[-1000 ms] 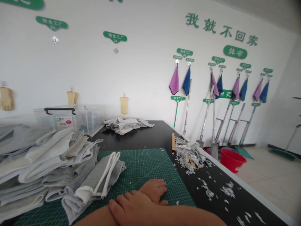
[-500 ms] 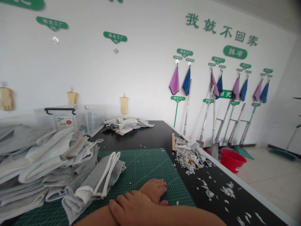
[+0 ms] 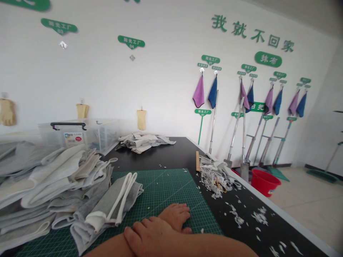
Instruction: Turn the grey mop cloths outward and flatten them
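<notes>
My two hands lie crossed on the green cutting mat (image 3: 166, 189) near the table's front edge. My right hand (image 3: 148, 235) rests flat on top of my left wrist, fingers stretched out and holding nothing. My left hand (image 3: 175, 216) reaches out from under it and lies palm down on the mat, fingers loosely extended and empty. Just left of the hands a folded grey cloth with white edging (image 3: 107, 210) lies on the mat, at the foot of a big pile of grey and white cloths (image 3: 50, 185).
White fabric trimmings (image 3: 217, 178) and a wooden ruler (image 3: 197, 160) lie on the black table (image 3: 174, 153) to the right. A smaller cloth heap (image 3: 144, 141) and clear plastic bins (image 3: 77, 134) sit farther back. Mops, hanging cloths and a red bucket (image 3: 264, 182) line the wall.
</notes>
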`<state>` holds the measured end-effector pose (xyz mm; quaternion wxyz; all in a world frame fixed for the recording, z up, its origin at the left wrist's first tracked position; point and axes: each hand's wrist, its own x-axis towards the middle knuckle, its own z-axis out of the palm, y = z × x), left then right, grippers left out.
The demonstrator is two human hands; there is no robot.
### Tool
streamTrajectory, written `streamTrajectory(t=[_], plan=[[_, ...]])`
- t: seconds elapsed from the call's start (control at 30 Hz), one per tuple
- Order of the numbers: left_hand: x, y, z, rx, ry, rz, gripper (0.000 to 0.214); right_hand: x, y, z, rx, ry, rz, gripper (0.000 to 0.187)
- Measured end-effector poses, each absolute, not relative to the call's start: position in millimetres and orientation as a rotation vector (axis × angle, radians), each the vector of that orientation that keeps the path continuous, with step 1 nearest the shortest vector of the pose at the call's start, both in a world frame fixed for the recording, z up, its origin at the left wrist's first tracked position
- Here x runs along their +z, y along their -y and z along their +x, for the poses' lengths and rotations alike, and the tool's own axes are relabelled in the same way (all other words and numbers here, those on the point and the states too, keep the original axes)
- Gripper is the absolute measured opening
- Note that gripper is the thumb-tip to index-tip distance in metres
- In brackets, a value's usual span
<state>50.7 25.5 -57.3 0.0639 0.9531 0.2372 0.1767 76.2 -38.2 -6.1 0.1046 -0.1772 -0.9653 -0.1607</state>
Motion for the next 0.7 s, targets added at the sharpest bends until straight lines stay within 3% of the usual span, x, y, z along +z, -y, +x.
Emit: streamTrajectory(t=[0.7], plan=[[-58.9, -26.6, 51.0, 0.549, -0.710, 2.892, 0.048, -4.2, 38.8, 77.0, -0.467, 2.856, -0.525, 0.046]])
